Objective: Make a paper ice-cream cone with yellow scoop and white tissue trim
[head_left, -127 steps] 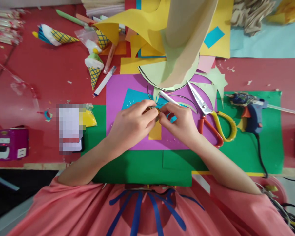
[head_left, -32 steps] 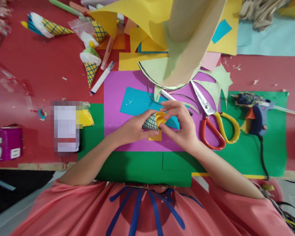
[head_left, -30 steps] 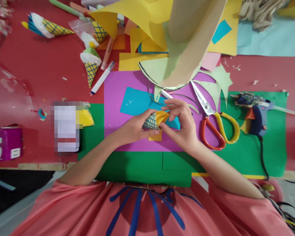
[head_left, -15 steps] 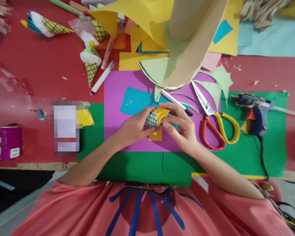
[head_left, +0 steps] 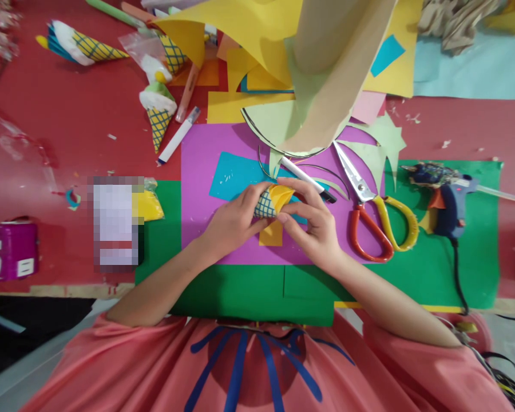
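Observation:
Between my two hands is a small paper cone (head_left: 265, 205) with a blue grid on it and folded yellow paper (head_left: 282, 197) at its wide right end. My left hand (head_left: 232, 220) is wrapped round the cone's gridded side. The fingers and thumb of my right hand (head_left: 315, 223) close on the yellow end. Under them lie a purple sheet (head_left: 223, 246), a blue paper piece (head_left: 229, 174) and a small yellow strip (head_left: 271, 236). A white marker (head_left: 304, 176) rests just beyond my right fingers. Open scissors (head_left: 364, 200) lie to the right.
A glue gun (head_left: 452, 206) lies on the green sheet (head_left: 476, 274) at right. Curled card (head_left: 339, 86) stands at the back among paper scraps. Finished-looking paper cones (head_left: 159, 120) and another marker (head_left: 179, 135) lie back left. A purple box (head_left: 11, 250) sits far left.
Both hands and the cone have shifted very slightly. The grip on the cone stays the same, and the things on the table have not moved.

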Tool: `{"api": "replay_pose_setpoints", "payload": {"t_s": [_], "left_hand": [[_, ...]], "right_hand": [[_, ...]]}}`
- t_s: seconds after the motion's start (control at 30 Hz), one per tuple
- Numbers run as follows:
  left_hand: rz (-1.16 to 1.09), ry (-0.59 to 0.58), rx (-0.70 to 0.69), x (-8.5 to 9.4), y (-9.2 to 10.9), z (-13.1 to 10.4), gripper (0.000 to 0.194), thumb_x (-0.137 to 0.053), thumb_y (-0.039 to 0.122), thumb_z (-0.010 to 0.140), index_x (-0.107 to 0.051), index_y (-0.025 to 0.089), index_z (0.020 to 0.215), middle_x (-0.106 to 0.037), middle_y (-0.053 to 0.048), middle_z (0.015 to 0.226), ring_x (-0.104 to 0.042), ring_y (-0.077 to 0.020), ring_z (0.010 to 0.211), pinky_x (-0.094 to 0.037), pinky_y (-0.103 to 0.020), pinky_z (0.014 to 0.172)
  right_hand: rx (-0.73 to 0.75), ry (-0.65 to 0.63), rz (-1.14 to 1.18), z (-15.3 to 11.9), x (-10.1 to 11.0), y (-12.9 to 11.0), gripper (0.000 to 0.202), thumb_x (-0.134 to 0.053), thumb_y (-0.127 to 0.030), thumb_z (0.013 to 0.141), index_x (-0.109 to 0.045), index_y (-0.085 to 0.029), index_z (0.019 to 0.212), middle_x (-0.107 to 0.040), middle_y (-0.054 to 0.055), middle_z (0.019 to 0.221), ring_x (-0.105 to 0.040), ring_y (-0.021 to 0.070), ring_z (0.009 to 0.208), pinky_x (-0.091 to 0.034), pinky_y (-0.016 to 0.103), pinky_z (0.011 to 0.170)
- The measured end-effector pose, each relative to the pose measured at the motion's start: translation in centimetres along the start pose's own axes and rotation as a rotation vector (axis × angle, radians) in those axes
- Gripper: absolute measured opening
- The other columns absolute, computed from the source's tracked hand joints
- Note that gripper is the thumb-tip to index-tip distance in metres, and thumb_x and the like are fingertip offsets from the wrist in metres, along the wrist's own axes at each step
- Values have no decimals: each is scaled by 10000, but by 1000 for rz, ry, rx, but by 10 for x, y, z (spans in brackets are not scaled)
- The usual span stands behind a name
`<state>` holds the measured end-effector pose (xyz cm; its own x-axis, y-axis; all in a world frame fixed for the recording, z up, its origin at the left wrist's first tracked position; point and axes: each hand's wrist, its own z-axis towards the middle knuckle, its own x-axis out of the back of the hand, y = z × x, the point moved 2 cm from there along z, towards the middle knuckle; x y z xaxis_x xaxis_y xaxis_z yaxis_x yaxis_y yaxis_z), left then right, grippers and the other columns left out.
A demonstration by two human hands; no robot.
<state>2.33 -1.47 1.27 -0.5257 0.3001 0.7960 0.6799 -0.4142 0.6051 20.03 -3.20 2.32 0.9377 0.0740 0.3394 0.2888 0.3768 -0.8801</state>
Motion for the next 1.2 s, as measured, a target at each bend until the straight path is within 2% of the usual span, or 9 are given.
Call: {"api": "replay_pose_setpoints", "payload": {"t_s": [0.27,0.53,0.7,0.87,1.07,1.2], "left_hand": [[93,90,60,-4,4,-2,494,-552,275,924,-343,209,1366,-606,-128,1285,-658,-269,1144,-569,-350,829],[89,76,78,-7,6,-2,477,-529,404,952,-368,206,1355,-623,-122,1250,-692,-252,1037,-563,-319,775],[54,82,98,-6,5,-2,485,-545,373,944,-361,200,1357,-613,-135,1287,-674,-271,1100,-565,-341,806],[-60,55,149,-6,4,-2,505,-566,357,926,-364,203,1362,-609,-132,1309,-657,-267,1141,-564,-348,836],[-155,52,134,-6,2,-1,503,-560,390,925,-371,192,1346,-616,-138,1305,-653,-262,1151,-563,-349,859],[-213,50,130,-6,2,0,507,-555,426,927,-370,188,1335,-614,-138,1306,-649,-256,1157,-557,-360,900]], "right_hand": [[13,15,-34,0,-4,11,35,-675,-238,877,-664,-244,844,-601,65,1373,-544,261,1333,-480,509,1104],[123,10,-65,0,-4,11,80,-616,-195,894,-585,-232,830,-593,76,1388,-494,278,1398,-443,521,1146],[84,25,-80,1,-3,13,46,-644,-247,894,-647,-241,849,-574,59,1420,-470,295,1415,-422,553,1159],[21,53,-49,1,-2,11,23,-691,-258,861,-692,-280,856,-566,34,1422,-537,276,1340,-473,540,1121],[-119,16,151,1,-4,15,61,-712,-285,848,-697,-262,902,-589,55,1383,-564,265,1308,-488,522,1111],[-95,1,156,1,-2,12,101,-706,-286,856,-694,-262,953,-576,64,1395,-553,262,1319,-474,520,1125]]}}
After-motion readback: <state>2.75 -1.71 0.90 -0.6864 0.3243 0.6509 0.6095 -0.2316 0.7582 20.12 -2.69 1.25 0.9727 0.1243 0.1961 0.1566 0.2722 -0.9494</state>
